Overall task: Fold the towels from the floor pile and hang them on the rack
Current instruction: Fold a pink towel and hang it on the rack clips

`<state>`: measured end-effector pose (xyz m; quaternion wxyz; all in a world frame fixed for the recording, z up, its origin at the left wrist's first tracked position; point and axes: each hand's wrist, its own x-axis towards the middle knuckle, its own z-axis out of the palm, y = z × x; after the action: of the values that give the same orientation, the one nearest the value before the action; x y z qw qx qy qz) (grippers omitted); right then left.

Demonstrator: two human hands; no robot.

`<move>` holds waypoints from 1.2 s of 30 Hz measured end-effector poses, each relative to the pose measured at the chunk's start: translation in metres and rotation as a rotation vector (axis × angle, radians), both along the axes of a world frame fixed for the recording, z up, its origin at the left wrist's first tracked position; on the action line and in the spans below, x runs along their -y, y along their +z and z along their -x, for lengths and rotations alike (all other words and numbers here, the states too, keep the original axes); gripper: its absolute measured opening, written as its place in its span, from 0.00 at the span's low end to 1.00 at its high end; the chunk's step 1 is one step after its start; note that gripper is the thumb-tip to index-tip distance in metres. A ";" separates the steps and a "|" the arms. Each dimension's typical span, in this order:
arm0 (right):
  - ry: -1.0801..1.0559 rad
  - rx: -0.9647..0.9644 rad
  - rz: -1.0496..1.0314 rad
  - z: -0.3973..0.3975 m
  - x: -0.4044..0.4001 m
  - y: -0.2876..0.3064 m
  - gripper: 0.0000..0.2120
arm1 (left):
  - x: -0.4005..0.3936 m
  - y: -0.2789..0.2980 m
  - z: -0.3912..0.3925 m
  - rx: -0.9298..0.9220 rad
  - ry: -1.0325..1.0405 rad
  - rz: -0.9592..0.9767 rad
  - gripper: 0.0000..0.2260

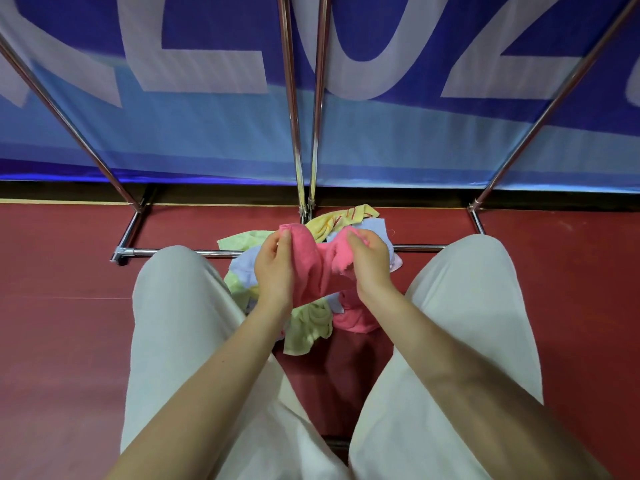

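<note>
A pink towel (317,268) hangs bunched between my two hands above the floor pile. My left hand (275,268) pinches its left top edge and my right hand (370,265) pinches its right top edge. Beneath lies the pile (308,327) of yellow-green, pale blue and pink towels on the red floor, between my knees. The chrome rack (301,133) stands just behind the pile, its uprights rising toward me and its base bar (214,252) running along the floor. No towel shows on the rack's visible parts.
My legs in light trousers (180,323) flank the pile on both sides. A blue banner with large white letters (207,81) hangs behind the rack. Red floor (62,289) spreads to the left and right.
</note>
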<state>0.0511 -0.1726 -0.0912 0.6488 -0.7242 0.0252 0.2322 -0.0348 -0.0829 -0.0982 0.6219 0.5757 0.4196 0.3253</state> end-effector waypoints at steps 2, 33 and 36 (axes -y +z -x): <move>0.039 0.067 -0.046 0.006 -0.004 0.002 0.07 | 0.004 -0.001 -0.002 0.006 -0.021 -0.003 0.15; 0.514 0.589 0.020 0.004 -0.005 0.019 0.08 | -0.001 0.018 0.006 0.126 -0.152 0.084 0.12; 0.460 0.891 0.137 0.000 -0.004 0.015 0.09 | -0.001 0.013 0.004 0.095 -0.158 0.094 0.13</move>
<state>0.0507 -0.1683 -0.0758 0.4797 -0.7806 -0.3992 0.0354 -0.0389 -0.0818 -0.0852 0.6910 0.5613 0.3577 0.2820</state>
